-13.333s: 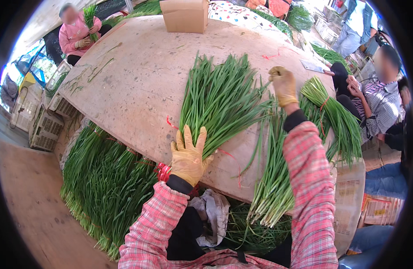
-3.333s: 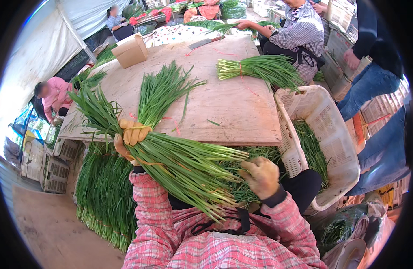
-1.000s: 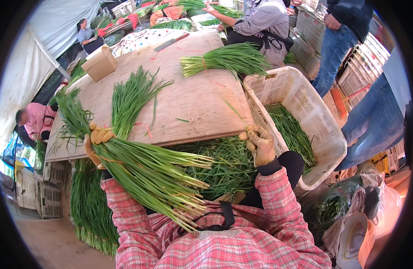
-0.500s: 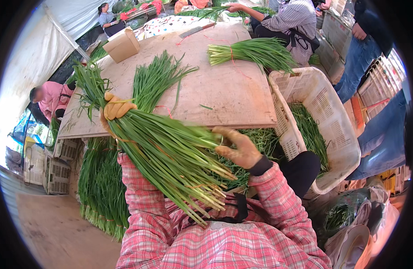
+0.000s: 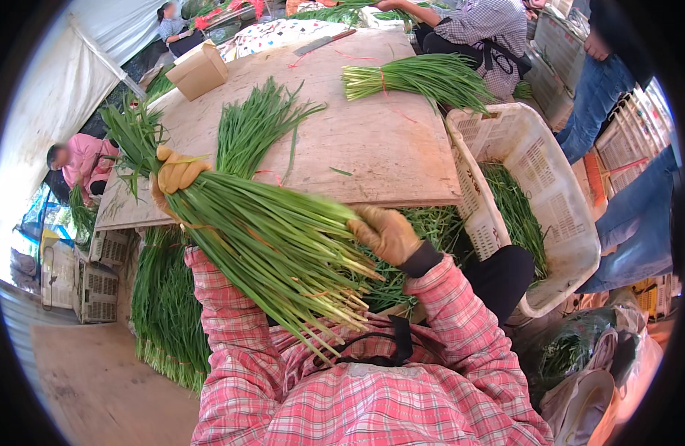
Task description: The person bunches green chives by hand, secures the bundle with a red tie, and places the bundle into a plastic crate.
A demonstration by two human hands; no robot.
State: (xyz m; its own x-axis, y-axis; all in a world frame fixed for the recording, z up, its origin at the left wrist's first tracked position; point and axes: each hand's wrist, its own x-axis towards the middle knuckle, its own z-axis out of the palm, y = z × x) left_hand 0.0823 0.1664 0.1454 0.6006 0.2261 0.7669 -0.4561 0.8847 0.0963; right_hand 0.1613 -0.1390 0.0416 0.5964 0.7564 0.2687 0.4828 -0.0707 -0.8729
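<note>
A large bunch of green chives slants across my front, leafy tops to the upper left and pale stalk ends to the lower right. My left hand, in a tan glove, is wrapped round it toward the leafy end. At the bunch's right edge, the gloved fingers of my right hand are closed on some chive stalks; the fingertips are partly hidden. Just beyond the bunch, a smaller heap of chives lies on the wooden board. A tied chive bundle rests at its far right.
A white plastic crate with greens stands at the right. On the board's far side are a knife and a cardboard box. Stacked chives stand below left. Co-workers sit at the far left and back; a person in jeans stands right.
The bunch and my left hand have shifted slightly up and left. My right hand's fingers, more spread before, have closed in against the stalks.
</note>
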